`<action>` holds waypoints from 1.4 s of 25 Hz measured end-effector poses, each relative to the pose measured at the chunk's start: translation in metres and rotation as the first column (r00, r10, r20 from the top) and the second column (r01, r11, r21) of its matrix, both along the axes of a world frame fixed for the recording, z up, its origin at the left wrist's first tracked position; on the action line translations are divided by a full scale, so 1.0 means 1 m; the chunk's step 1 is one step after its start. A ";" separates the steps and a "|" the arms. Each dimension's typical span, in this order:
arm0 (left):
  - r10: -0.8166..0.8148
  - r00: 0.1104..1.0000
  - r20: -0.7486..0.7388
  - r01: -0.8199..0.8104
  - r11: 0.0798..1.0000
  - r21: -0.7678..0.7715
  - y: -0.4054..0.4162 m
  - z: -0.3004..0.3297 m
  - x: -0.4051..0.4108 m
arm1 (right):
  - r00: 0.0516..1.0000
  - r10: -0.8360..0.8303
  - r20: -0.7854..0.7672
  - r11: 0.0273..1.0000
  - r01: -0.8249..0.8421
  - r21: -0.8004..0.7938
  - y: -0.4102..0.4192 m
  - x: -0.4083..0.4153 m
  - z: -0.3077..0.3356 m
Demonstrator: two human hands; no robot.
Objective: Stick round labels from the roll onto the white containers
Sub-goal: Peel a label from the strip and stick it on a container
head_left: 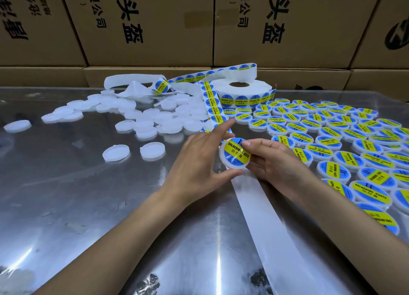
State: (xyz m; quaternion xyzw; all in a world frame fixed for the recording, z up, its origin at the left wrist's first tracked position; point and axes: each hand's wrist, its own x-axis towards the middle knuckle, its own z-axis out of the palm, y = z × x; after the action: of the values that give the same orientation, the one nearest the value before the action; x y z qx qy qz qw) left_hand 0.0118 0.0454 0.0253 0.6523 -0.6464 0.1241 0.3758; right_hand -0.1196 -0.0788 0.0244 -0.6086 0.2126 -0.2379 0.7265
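**Labelled container held between both hands**

Holding one white container (235,154) tilted up off the steel table (88,195), the person has both hands around it in the head view. The left hand (199,159) curls its thumb under the container's lower rim, with the forefinger stretched out past its upper edge. The right hand (272,159) grips the opposite side, thumb tip pressing on the blue and yellow label (236,153) already on its face.

Taking the label roll (243,93) as the landmark: the held container is nearer the person than the roll. A strip of labels (213,106) runs from the roll down toward the hands, and bare backing paper (265,224) trails on past them toward the near table edge. Left of the roll lies a loose scatter of unlabelled containers (146,120). Right of the roll and in front of it, labelled containers (332,140) lie packed close together. Behind the roll stand cardboard boxes (155,25).
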 end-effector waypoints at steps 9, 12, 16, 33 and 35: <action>0.013 1.000 0.004 -0.013 0.999 -0.034 0.002 0.002 -0.003 | 0.997 0.002 0.078 0.999 0.000 -0.034 0.002 0.002 -0.001; 0.012 1.000 -0.023 -0.013 0.999 -0.042 0.002 0.003 -0.004 | 0.995 -0.009 0.103 1.000 0.012 -0.028 0.004 0.003 0.000; 0.001 0.995 -0.100 -0.010 0.996 -0.093 0.002 0.003 -0.005 | 0.988 -0.063 0.143 0.997 0.070 -0.043 0.009 0.006 0.002; -0.097 0.948 -0.304 0.039 0.980 -0.193 0.003 0.005 -0.016 | 0.987 0.159 0.013 0.983 -0.158 -0.092 0.030 0.004 0.007; -0.110 0.948 -0.299 0.050 0.978 -0.204 0.004 0.006 -0.019 | 0.983 0.175 0.052 0.983 -0.172 -0.057 0.035 0.005 0.006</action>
State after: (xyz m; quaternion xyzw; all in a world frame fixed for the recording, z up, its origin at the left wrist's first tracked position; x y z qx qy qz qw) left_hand -0.0075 0.0490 0.0317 0.5970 -0.5906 0.0676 0.5387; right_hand -0.1147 -0.0443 0.0303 -0.6366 0.1318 -0.1966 0.7340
